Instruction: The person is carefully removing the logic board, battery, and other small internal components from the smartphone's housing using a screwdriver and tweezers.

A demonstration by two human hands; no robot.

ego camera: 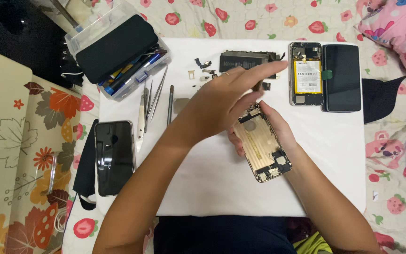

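My right hand (272,123) grips a gold phone housing (261,149) from underneath and holds it tilted over the white work mat (325,164). The housing lies open with its inner side up and its screen off. My left hand (226,96) reaches across above the housing's top end. Its fingers are stretched out toward the small loose parts (203,70) and the black battery (243,60) at the back of the mat. It is blurred, and I see nothing held in it.
A clear plastic tool box (118,51) with a black case on top stands at the back left. Tweezers and a screwdriver (153,99) lie beside it. A black phone (113,155) rests at the mat's left edge. An opened phone with a yellow battery (306,73) and its black screen (341,77) lie at the back right.
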